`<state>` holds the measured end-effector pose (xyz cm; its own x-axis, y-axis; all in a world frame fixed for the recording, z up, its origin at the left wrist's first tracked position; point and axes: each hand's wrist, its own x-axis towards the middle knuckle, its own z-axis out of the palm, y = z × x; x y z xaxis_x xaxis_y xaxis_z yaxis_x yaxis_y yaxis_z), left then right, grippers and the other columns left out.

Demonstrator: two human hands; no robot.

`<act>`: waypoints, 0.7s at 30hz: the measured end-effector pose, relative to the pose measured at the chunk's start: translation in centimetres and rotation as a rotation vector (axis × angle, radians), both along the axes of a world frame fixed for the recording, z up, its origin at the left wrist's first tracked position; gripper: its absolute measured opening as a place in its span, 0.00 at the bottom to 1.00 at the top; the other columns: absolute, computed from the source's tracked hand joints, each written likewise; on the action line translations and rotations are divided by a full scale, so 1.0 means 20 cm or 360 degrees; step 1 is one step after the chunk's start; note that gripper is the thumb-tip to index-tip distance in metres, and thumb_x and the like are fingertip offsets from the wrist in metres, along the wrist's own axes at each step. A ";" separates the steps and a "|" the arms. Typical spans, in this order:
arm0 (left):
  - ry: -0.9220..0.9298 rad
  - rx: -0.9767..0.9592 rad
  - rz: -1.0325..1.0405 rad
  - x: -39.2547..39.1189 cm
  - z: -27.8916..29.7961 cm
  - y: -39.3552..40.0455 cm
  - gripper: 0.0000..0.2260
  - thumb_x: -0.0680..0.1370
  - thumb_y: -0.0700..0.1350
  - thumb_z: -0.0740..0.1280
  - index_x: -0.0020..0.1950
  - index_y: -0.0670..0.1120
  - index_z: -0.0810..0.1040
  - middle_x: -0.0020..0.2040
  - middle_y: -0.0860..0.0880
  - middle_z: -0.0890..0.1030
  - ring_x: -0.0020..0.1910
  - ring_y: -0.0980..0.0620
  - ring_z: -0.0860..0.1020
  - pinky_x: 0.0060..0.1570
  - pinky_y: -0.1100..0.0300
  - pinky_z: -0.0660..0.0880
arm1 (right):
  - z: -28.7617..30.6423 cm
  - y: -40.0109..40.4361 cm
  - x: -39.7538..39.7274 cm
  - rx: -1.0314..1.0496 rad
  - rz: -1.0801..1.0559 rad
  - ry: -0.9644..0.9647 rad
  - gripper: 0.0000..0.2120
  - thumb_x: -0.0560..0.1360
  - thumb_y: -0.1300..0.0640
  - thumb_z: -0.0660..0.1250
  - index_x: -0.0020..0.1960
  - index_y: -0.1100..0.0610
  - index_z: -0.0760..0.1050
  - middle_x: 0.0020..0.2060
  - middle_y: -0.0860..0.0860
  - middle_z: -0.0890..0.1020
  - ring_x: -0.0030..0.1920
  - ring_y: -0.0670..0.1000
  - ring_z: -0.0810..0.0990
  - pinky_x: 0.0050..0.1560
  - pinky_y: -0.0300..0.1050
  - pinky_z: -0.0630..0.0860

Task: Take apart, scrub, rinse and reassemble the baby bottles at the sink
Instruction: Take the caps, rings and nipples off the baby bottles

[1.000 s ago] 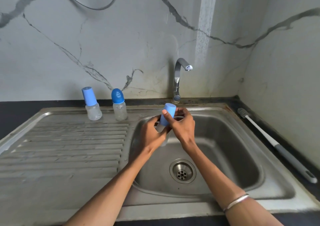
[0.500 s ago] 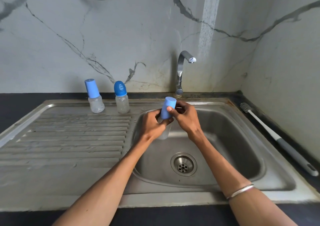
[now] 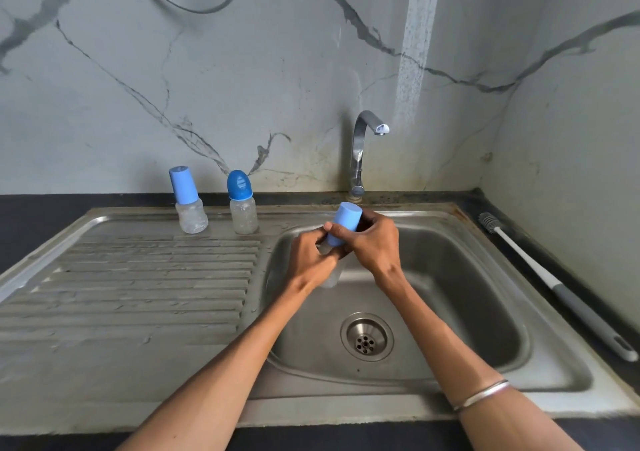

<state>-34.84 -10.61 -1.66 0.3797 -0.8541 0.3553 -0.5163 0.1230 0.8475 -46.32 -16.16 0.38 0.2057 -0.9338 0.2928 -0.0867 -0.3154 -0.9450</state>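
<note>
Over the sink basin (image 3: pixel 485 298) I hold a small clear baby bottle with a light blue cap (image 3: pixel 344 223), tilted a little to the right. My left hand (image 3: pixel 311 260) grips the clear bottle body (image 3: pixel 333 277), which shows below my fingers. My right hand (image 3: pixel 375 242) is curled round the cap's lower part. Two more capped baby bottles stand upright at the back of the drainboard: one with a light blue cap (image 3: pixel 187 204) and one with a darker blue domed cap (image 3: pixel 241 203).
The tap (image 3: pixel 362 152) rises behind the basin, with no water running. A long bottle brush (image 3: pixel 554 284) lies on the dark counter right of the sink. The ribbed drainboard (image 3: pixel 138 288) stretches to the left. The drain (image 3: pixel 366 337) sits in the basin floor.
Both hands hold the same bottle over the basin throughout, with only a slight shift of the fingers. The view has tilted a little.
</note>
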 end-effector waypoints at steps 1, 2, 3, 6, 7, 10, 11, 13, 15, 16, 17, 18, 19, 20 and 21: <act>0.0022 -0.0008 -0.0001 0.01 0.00 -0.01 0.11 0.72 0.46 0.77 0.51 0.44 0.85 0.39 0.49 0.84 0.35 0.59 0.79 0.32 0.67 0.71 | 0.00 -0.01 0.00 0.0005 0.0046 -0.0032 0.21 0.63 0.50 0.83 0.52 0.56 0.84 0.40 0.48 0.87 0.39 0.44 0.85 0.38 0.37 0.79; 0.0035 -0.0015 -0.0020 0.01 0.00 -0.01 0.10 0.72 0.46 0.77 0.51 0.44 0.85 0.39 0.50 0.83 0.34 0.62 0.77 0.32 0.66 0.70 | 0.00 -0.01 -0.01 0.0016 0.0109 -0.0071 0.21 0.64 0.52 0.82 0.54 0.57 0.83 0.42 0.49 0.87 0.42 0.46 0.86 0.40 0.38 0.80; 0.0042 -0.0014 -0.0047 0.02 0.00 -0.01 0.10 0.72 0.45 0.77 0.51 0.44 0.85 0.39 0.51 0.83 0.33 0.66 0.76 0.33 0.67 0.70 | 0.01 -0.02 -0.02 0.0027 0.0180 -0.0108 0.21 0.66 0.55 0.81 0.57 0.57 0.82 0.44 0.50 0.87 0.45 0.47 0.86 0.43 0.38 0.80; 0.0065 0.0005 -0.0113 0.04 0.00 0.00 0.09 0.73 0.42 0.76 0.53 0.44 0.84 0.40 0.52 0.83 0.35 0.66 0.76 0.35 0.71 0.69 | 0.02 -0.03 -0.04 0.0081 0.0399 -0.0185 0.21 0.71 0.62 0.77 0.62 0.60 0.79 0.51 0.53 0.86 0.51 0.49 0.84 0.49 0.39 0.79; 0.0083 0.0017 -0.0121 0.04 0.00 0.00 0.09 0.74 0.43 0.76 0.53 0.44 0.84 0.40 0.52 0.83 0.36 0.63 0.77 0.35 0.71 0.69 | 0.02 -0.04 -0.04 0.0115 0.0472 -0.0213 0.20 0.72 0.64 0.75 0.64 0.60 0.78 0.53 0.54 0.85 0.52 0.49 0.84 0.51 0.40 0.79; 0.0060 0.0043 -0.0085 0.05 -0.02 0.00 0.06 0.74 0.45 0.75 0.48 0.45 0.84 0.36 0.54 0.82 0.33 0.61 0.75 0.33 0.69 0.68 | 0.01 -0.05 -0.05 0.0130 0.0589 -0.0204 0.19 0.76 0.65 0.71 0.66 0.59 0.76 0.57 0.54 0.84 0.56 0.50 0.82 0.56 0.40 0.78; 0.0059 0.0040 -0.0071 0.05 -0.02 0.00 0.05 0.74 0.45 0.75 0.47 0.45 0.84 0.36 0.54 0.82 0.33 0.62 0.74 0.33 0.70 0.68 | 0.01 -0.05 -0.04 0.0103 0.0569 -0.0165 0.18 0.77 0.63 0.70 0.66 0.58 0.76 0.57 0.54 0.83 0.56 0.50 0.82 0.56 0.41 0.79; 0.0085 0.0002 -0.0064 0.05 -0.03 0.00 0.06 0.74 0.43 0.75 0.49 0.45 0.84 0.39 0.51 0.84 0.33 0.64 0.76 0.34 0.70 0.69 | 0.02 -0.05 -0.04 0.0090 0.0501 -0.0138 0.17 0.77 0.60 0.71 0.65 0.55 0.76 0.55 0.54 0.83 0.56 0.51 0.82 0.56 0.42 0.79; 0.0075 -0.0032 -0.0069 0.04 -0.03 0.00 0.09 0.73 0.44 0.75 0.52 0.45 0.84 0.43 0.51 0.85 0.37 0.63 0.78 0.39 0.66 0.74 | 0.03 -0.07 -0.05 0.0121 0.0436 -0.0217 0.17 0.77 0.59 0.72 0.65 0.54 0.76 0.54 0.54 0.84 0.54 0.50 0.82 0.55 0.41 0.79; 0.0054 -0.0041 -0.0071 0.04 -0.03 0.00 0.12 0.72 0.46 0.75 0.54 0.46 0.84 0.44 0.52 0.86 0.40 0.60 0.80 0.43 0.62 0.76 | 0.03 -0.09 -0.06 0.0131 0.0407 -0.0250 0.18 0.77 0.58 0.72 0.65 0.54 0.76 0.54 0.54 0.84 0.53 0.49 0.82 0.55 0.40 0.78; 0.0034 -0.0036 -0.0072 0.04 -0.03 0.00 0.14 0.70 0.48 0.75 0.54 0.47 0.84 0.46 0.53 0.86 0.43 0.57 0.81 0.47 0.59 0.77 | 0.03 -0.10 -0.08 0.0137 0.0383 -0.0269 0.18 0.77 0.57 0.72 0.66 0.55 0.76 0.54 0.54 0.84 0.53 0.48 0.82 0.55 0.40 0.78; 0.0022 -0.0034 -0.0075 0.05 -0.04 0.00 0.16 0.69 0.51 0.73 0.55 0.49 0.84 0.46 0.54 0.86 0.45 0.54 0.83 0.49 0.56 0.78 | 0.03 -0.12 -0.10 0.0144 0.0364 -0.0285 0.19 0.77 0.56 0.72 0.66 0.55 0.76 0.53 0.54 0.84 0.52 0.48 0.82 0.54 0.39 0.78; 0.0012 -0.0022 -0.0070 0.06 -0.05 -0.01 0.17 0.68 0.54 0.73 0.55 0.51 0.84 0.46 0.55 0.86 0.47 0.51 0.83 0.51 0.53 0.80 | 0.02 -0.13 -0.12 0.0157 0.0347 -0.0303 0.19 0.77 0.56 0.72 0.67 0.56 0.75 0.53 0.53 0.84 0.51 0.47 0.82 0.54 0.39 0.77; -0.0015 -0.0010 -0.0049 0.06 -0.07 -0.02 0.17 0.67 0.56 0.72 0.55 0.53 0.83 0.46 0.56 0.86 0.47 0.50 0.83 0.51 0.50 0.80 | 0.02 -0.13 -0.13 0.0174 0.0336 -0.0325 0.19 0.77 0.56 0.72 0.66 0.56 0.76 0.52 0.53 0.84 0.50 0.46 0.82 0.53 0.38 0.77; -0.0056 0.0011 -0.0016 0.08 -0.09 -0.03 0.17 0.67 0.58 0.72 0.54 0.56 0.82 0.45 0.57 0.86 0.47 0.49 0.83 0.51 0.49 0.80 | 0.02 -0.14 -0.14 0.0185 0.0316 -0.0334 0.18 0.77 0.56 0.72 0.66 0.57 0.76 0.51 0.52 0.84 0.49 0.45 0.82 0.53 0.37 0.76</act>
<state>-33.31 -11.27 -3.42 0.3587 -0.8603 0.3623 -0.5448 0.1223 0.8296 -49.16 -19.03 0.68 0.3339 -0.9110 0.2420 0.1666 -0.1956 -0.9664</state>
